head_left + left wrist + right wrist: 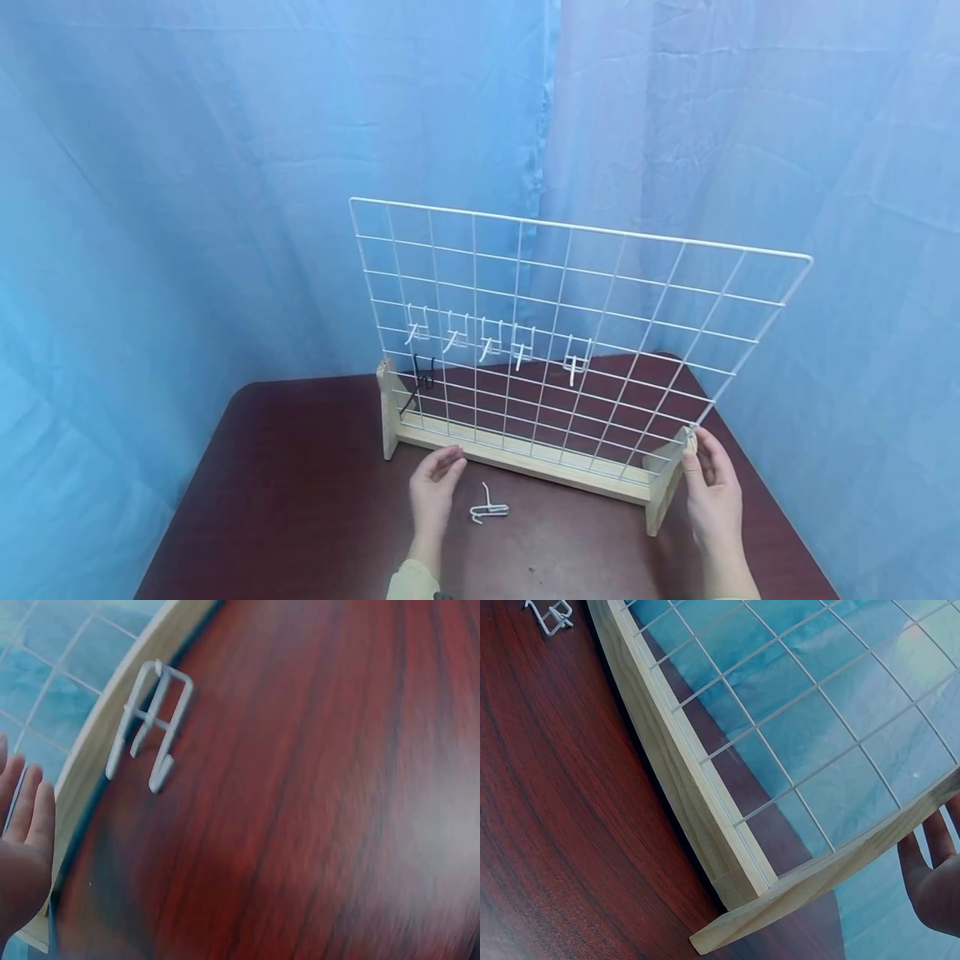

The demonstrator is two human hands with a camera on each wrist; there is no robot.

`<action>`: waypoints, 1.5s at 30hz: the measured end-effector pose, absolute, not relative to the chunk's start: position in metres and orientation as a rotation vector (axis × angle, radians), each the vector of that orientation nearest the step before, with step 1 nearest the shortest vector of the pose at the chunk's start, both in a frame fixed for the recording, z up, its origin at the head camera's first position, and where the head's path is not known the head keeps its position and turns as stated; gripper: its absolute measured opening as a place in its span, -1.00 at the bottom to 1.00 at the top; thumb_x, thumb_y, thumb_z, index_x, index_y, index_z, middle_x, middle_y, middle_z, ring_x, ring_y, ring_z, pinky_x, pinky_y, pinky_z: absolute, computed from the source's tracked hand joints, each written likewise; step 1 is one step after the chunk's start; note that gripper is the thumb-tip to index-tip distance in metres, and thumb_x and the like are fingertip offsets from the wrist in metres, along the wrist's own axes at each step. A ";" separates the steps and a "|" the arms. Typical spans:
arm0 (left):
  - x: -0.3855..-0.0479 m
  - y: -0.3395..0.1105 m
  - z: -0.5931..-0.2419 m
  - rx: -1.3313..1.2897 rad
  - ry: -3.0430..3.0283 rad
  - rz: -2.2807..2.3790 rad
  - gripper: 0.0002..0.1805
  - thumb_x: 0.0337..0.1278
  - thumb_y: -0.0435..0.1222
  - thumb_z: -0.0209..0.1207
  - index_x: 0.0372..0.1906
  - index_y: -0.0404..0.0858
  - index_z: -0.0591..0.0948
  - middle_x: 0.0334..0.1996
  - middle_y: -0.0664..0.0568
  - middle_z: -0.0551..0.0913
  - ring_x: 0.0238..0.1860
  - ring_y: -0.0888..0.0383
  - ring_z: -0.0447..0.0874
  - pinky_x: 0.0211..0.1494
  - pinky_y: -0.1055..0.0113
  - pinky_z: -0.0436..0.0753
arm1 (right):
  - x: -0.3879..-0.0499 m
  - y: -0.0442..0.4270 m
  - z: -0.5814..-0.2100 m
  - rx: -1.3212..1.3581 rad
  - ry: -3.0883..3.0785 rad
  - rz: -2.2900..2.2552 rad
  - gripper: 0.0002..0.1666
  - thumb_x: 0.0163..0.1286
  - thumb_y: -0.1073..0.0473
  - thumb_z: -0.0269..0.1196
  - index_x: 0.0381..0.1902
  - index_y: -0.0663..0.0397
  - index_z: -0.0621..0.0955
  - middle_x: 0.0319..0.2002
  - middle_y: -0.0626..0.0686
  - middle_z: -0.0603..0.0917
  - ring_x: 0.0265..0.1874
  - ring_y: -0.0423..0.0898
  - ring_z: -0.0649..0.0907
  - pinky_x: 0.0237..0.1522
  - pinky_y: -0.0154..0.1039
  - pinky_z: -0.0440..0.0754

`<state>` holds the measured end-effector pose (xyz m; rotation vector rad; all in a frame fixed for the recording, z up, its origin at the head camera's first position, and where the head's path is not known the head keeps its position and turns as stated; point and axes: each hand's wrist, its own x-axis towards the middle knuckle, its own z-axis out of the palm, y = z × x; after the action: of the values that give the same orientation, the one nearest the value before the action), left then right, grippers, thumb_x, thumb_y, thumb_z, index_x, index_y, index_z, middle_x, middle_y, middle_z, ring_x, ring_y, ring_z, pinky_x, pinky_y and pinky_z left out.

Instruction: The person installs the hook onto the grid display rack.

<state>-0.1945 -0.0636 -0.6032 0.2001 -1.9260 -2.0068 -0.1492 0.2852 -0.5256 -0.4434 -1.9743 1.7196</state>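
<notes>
A white wire grid panel [517, 283] stands tilted in a pale wooden stand [525, 457]. My right hand [712, 487] holds the stand's right end piece near its top, thumb in front and fingers behind. In the right wrist view, the fingers of the right hand [934, 862] are partly hidden by the wooden end piece [855, 859]. My left hand [435, 487] hovers before the stand's base with nothing in it; in the left wrist view its fingers [41, 814] look fairly straight. Just right of it, a loose white wire hook [489, 509] lies on the table.
Several white hooks [491, 342] hang in a row across the grid. Lower at the left hangs a black hook [423, 379]. The dark red table [300, 500] carries everything, and blue curtains [262, 167] close in its back and sides.
</notes>
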 end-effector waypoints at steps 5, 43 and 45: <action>-0.195 -0.067 -0.610 0.046 -2.076 -1.994 -0.72 0.02 -0.50 0.37 -0.09 -0.35 0.70 -0.14 -0.16 0.75 -0.08 -0.05 0.72 -0.01 0.38 0.67 | -0.149 0.285 -0.526 -0.447 -1.988 1.719 -0.43 0.54 0.19 0.10 0.44 0.13 0.33 0.12 -0.29 0.47 0.24 -0.29 0.44 0.19 -0.54 0.40; -0.180 -0.083 -0.624 -0.508 -2.664 -1.542 -0.50 -0.18 -0.31 0.51 0.02 -0.18 0.72 0.01 0.13 0.71 0.08 0.08 0.63 0.22 0.09 0.54 | -0.148 0.285 -0.525 -0.415 -1.963 1.719 -0.46 0.52 0.19 0.12 0.41 0.09 0.38 0.09 -0.30 0.49 0.16 -0.36 0.46 0.12 -0.59 0.42; -0.178 -0.083 -0.625 -0.516 -2.662 -1.518 -0.52 -0.18 -0.31 0.51 0.01 -0.17 0.72 0.00 0.13 0.71 0.07 0.07 0.64 0.21 0.07 0.54 | -0.148 0.285 -0.525 -0.413 -1.967 1.718 -0.46 0.53 0.18 0.12 0.42 0.09 0.38 0.09 -0.30 0.49 0.17 -0.36 0.46 0.13 -0.58 0.42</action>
<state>-0.1783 -0.0833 -0.6251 -0.5157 -2.6616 -1.5184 -0.1475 0.2853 -0.5251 -0.4134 -1.9670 1.7177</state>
